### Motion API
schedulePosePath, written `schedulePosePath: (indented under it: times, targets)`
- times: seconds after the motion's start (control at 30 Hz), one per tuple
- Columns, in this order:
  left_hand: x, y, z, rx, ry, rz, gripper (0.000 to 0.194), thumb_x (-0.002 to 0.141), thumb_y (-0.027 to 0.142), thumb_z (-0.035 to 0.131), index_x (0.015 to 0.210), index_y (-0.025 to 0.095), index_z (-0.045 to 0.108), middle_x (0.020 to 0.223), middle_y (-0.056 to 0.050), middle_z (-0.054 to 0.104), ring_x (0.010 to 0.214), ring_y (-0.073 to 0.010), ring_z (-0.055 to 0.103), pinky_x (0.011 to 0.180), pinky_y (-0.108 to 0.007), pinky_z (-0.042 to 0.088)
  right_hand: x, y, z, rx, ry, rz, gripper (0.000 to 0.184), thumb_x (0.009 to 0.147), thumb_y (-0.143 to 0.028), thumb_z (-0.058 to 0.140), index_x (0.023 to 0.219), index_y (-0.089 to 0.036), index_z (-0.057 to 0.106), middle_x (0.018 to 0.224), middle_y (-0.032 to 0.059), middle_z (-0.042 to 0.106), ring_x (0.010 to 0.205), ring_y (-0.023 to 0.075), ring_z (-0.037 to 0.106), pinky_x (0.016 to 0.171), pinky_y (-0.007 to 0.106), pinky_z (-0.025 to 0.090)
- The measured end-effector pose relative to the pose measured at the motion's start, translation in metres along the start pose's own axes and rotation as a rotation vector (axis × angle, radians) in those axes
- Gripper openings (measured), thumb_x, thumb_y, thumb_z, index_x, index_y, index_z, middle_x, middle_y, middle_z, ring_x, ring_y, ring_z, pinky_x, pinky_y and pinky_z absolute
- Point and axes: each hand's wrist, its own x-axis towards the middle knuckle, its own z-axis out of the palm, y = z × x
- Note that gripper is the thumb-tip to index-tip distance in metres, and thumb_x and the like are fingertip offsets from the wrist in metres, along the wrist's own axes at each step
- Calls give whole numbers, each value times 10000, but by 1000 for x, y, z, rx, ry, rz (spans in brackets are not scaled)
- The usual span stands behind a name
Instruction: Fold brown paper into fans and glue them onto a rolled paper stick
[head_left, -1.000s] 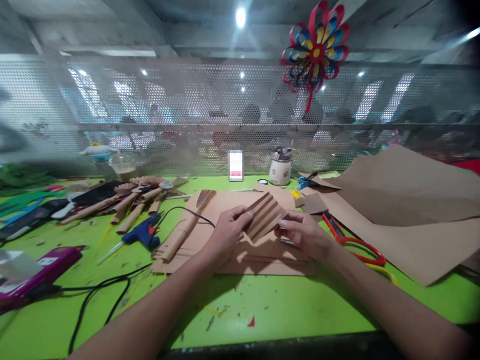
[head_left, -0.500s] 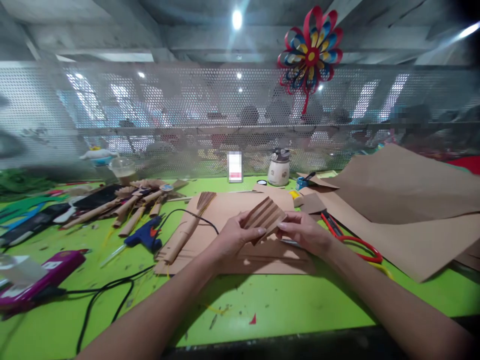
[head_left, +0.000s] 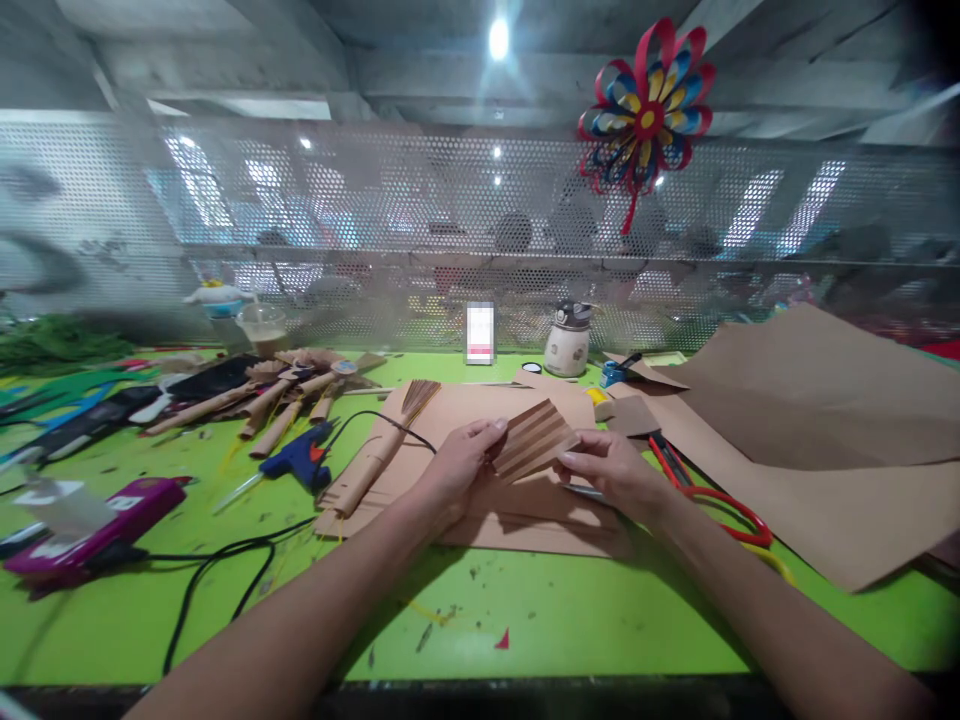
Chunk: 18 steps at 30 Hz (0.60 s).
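Observation:
A small piece of brown paper with pleat-like stripes is held up between my two hands. My left hand pinches its left edge, thumb on top. At its right edge, my right hand grips it between thumb and fingers. Below lies a large sheet of kraft paper on the green table. On that sheet's left side rests a rolled paper tube with a fringed, fanned end. A thin grey tool, partly hidden, lies under my right hand.
A blue glue gun with a black cord lies left, beyond a purple power strip. Several rolled paper pieces are piled behind it. Red-handled scissors and big brown sheets lie right. A bottle stands at the back.
The striped paper has turned flatter and more level between my hands. My left thumb has shifted from its lower front to its upper left edge. The whole view has swung slightly left.

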Motion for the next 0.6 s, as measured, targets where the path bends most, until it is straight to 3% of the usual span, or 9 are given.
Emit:
schedulePosePath:
  times: [0.23, 0.43, 0.6]
  targets:
    - [1, -1, -2, 107, 11, -9, 269, 715, 383, 715, 741, 133, 620, 652, 6, 571, 547, -83, 479, 531, -198, 385, 0, 1, -3, -46, 26, -36, 184, 756, -328, 712, 780, -147, 688, 699, 29, 621, 668, 149, 535, 696, 315, 422]
    - [-3, 1, 3, 264, 86, 60, 250, 705, 377, 706, 785, 148, 649, 708, -15, 621, 619, -123, 529, 545, -214, 392, -1, -2, -3, -38, 17, 20, 211, 763, -347, 703, 810, -142, 686, 724, 39, 627, 691, 157, 546, 703, 319, 435]
    - [-3, 0, 3, 264, 69, 100, 238, 714, 370, 695, 789, 147, 656, 751, -41, 647, 725, -173, 580, 642, -263, 454, 0, 1, -3, -52, 28, 23, 218, 773, -363, 694, 815, -150, 683, 723, 30, 618, 699, 155, 549, 697, 311, 433]
